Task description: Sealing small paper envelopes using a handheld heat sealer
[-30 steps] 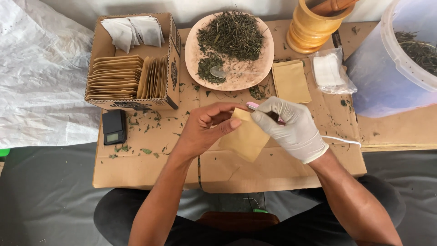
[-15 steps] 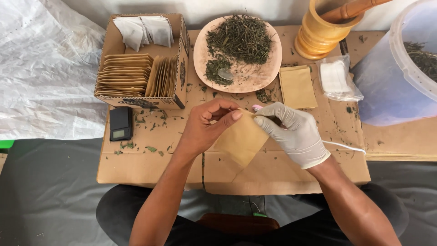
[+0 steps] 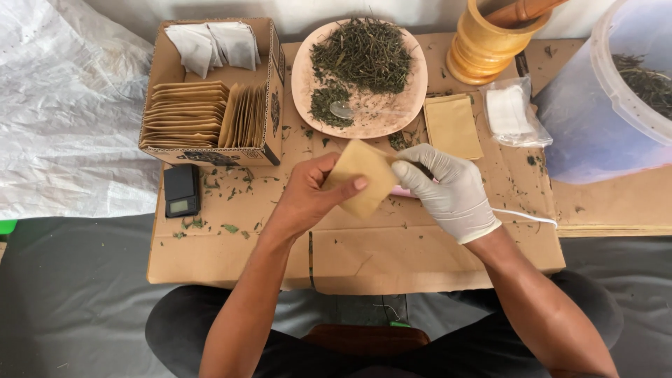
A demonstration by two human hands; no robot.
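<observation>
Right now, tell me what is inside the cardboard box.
The cardboard box holds rows of tan paper packets and two white bags at the back. Whatever lies beneath them is covered.

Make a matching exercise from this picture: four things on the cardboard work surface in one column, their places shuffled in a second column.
Things:
1. small tan paper pouch
2. round plate of dried green leaves
3. small black pocket scale
4. turned wooden mortar

Places:
A. just below the open cardboard box
B. right of the plate
C. between the bare left hand and gloved right hand
D. right of the box

Pairs: 1-C, 2-D, 3-A, 4-B
</observation>
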